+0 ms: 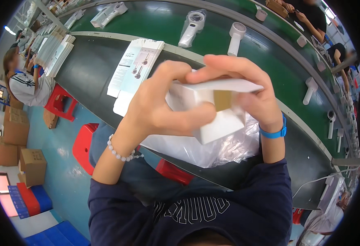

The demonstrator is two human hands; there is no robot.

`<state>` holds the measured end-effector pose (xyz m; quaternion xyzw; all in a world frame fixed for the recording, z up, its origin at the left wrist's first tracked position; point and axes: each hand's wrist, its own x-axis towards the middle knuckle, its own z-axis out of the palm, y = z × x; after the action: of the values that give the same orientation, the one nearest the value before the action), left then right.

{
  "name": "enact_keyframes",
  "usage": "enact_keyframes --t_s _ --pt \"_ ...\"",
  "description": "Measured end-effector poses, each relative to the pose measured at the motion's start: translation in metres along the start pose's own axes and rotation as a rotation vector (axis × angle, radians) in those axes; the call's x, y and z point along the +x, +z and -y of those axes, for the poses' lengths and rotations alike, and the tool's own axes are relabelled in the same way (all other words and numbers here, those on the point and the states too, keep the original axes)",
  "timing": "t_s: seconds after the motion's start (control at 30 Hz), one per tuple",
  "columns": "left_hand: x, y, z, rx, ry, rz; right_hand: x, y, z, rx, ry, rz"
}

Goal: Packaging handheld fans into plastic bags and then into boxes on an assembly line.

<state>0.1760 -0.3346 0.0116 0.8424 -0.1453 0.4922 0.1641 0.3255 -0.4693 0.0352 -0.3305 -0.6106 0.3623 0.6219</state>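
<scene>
Above the work table I hold a small white cardboard box (221, 126) between both hands, its open end showing a tan inside and a flap standing up. My left hand (157, 100), with a beaded bracelet at the wrist, is closed around the box's left side. My right hand (257, 92), with a blue wristband, grips the flap and right side; its fingertips are blurred and partly hidden. Clear plastic bags (184, 148) lie beneath the box. Left of my hands is a stack of flat printed cartons (132, 67).
On the green conveyor (159, 24) beyond the table lie a bagged handheld fan (193, 28), a bare white handheld fan (236, 37) and several more. Another pile of cartons (56, 53) stands at the table's far left. Red stools (83, 144) stand beside the table. Co-workers sit along the line.
</scene>
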Motion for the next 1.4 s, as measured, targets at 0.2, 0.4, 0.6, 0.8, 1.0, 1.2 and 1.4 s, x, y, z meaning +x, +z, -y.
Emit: enact_keyframes --t_s 0.2,0.4,0.6,0.8,1.0,1.2,1.4 --pt "0.002 0.0 -0.004 0.066 -0.006 0.054 -0.003 0.008 0.001 -0.27 -0.068 -0.172" --pt "0.005 -0.004 0.001 0.083 -0.057 -0.043 0.002 -0.014 0.019 -0.562 -0.383 0.122" --pt "0.0 0.004 0.005 -0.185 0.032 -0.168 -0.008 0.007 0.026 -0.475 -0.073 -0.246" --pt "-0.001 0.008 0.007 -0.121 0.086 -0.175 -0.012 0.018 0.029 -0.945 -0.158 -0.24" --pt "-0.004 0.008 0.01 -0.105 0.126 -0.154 -0.014 0.019 0.023 -1.101 -0.269 -0.251" --pt "-0.004 0.007 0.009 -0.155 0.083 -0.11 -0.014 0.015 0.025 -1.121 -0.257 -0.23" --pt "0.014 -0.01 0.017 0.301 0.084 -0.022 -0.02 -0.011 0.054 -0.964 -0.175 -0.145"
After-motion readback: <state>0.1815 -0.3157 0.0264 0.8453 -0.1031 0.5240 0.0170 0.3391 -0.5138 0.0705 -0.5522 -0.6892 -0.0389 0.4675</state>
